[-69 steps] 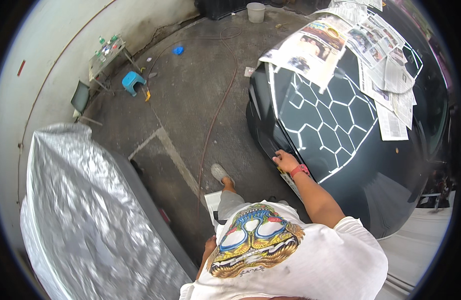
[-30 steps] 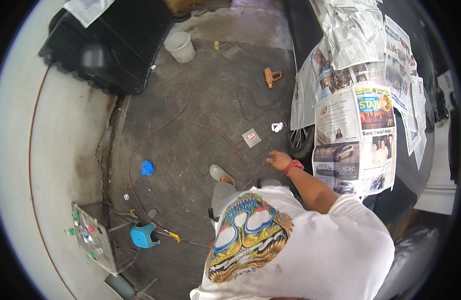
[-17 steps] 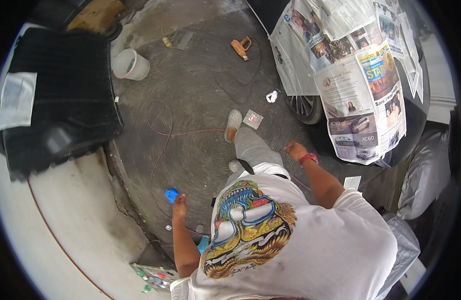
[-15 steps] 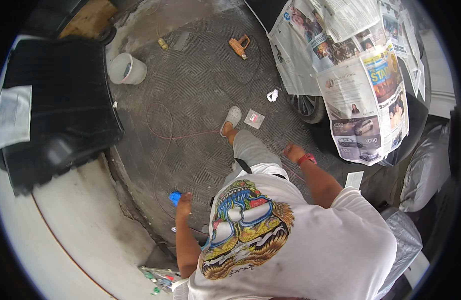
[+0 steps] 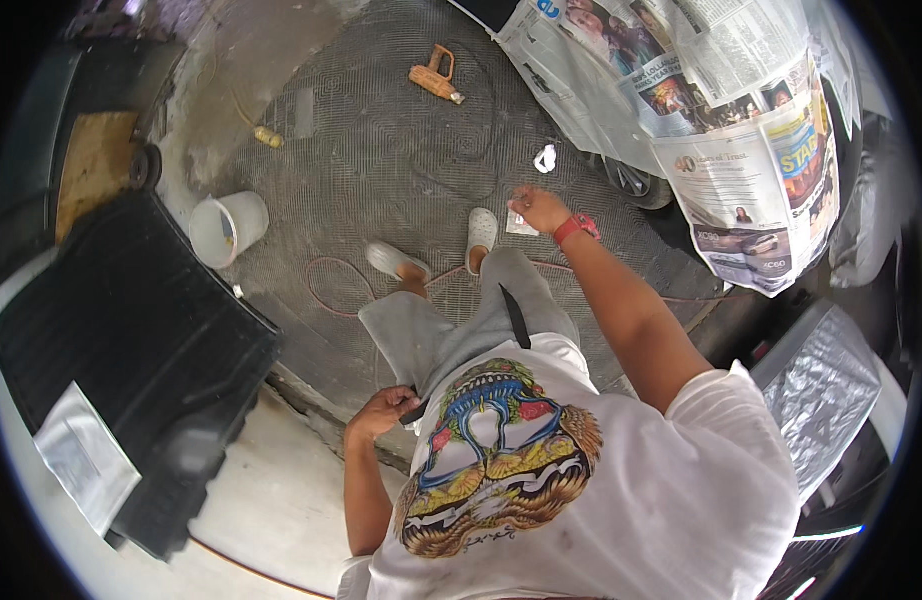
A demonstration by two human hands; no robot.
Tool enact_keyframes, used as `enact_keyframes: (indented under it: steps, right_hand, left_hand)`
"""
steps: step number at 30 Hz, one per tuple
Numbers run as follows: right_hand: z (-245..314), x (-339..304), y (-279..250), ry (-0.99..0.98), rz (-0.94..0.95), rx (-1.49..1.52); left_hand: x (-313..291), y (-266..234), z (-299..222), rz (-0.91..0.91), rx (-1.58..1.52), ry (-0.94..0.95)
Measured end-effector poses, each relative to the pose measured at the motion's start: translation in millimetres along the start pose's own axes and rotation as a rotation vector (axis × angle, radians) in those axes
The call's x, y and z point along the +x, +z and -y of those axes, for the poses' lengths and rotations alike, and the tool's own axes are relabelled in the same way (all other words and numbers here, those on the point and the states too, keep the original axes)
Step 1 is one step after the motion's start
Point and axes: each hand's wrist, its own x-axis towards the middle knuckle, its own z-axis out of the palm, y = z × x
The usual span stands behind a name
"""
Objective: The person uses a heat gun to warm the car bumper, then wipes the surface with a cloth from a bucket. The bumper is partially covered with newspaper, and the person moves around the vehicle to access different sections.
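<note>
My left hand (image 5: 383,411) is beside my left hip, its fingers curled against the end of a black strap (image 5: 413,410). Whether they grip it is hard to make out. Out in front, my right hand (image 5: 541,209) has a red band (image 5: 569,229) at the wrist and its fingers bent together; what they hold, if anything, is hidden. Below that hand a small clear packet (image 5: 522,226) shows on the floor, partly covered by the fingers. A crumpled white piece (image 5: 545,159) lies just beyond it. My grey clogs (image 5: 482,229) stand on the dark textured floor.
An orange heat gun (image 5: 437,75) with a dark cord lies ahead. At left are a white bucket (image 5: 243,222) and a large black panel (image 5: 131,330). A newspaper-covered car (image 5: 716,190) stands at right. A reddish hose (image 5: 326,262) crosses the floor behind my feet.
I have stepped forward and my view has turned. My right hand has reached further ahead, over the packet. My left hand has come in to my hip; the blue thing near it is out of sight.
</note>
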Motion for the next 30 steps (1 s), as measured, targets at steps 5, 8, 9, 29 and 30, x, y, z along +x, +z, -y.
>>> enact_keyframes:
  steps: [5,8,9,29,30]
  right_hand:
    - [4.2,58.7,2.6,0.21,-0.052,0.149]
    - [-17.2,86.1,31.5,0.387,-0.161,0.258]
    - [-30.2,98.7,44.0,0.402,-0.221,0.313]
    - [-289.6,446.4,227.8,0.728,-0.252,0.337]
    - [-302.3,460.3,235.5,0.742,-0.279,0.391]
  left_hand:
    - [40.2,-101.6,-72.7,0.331,0.253,-0.215]
    - [77.4,-155.8,-127.9,0.433,0.404,-0.52]
    - [86.5,-165.3,-156.2,0.454,0.447,-0.635]
    - [298.5,-196.8,-117.8,-0.511,1.335,0.148]
    - [301.4,-195.4,-116.7,-0.532,1.36,0.118]
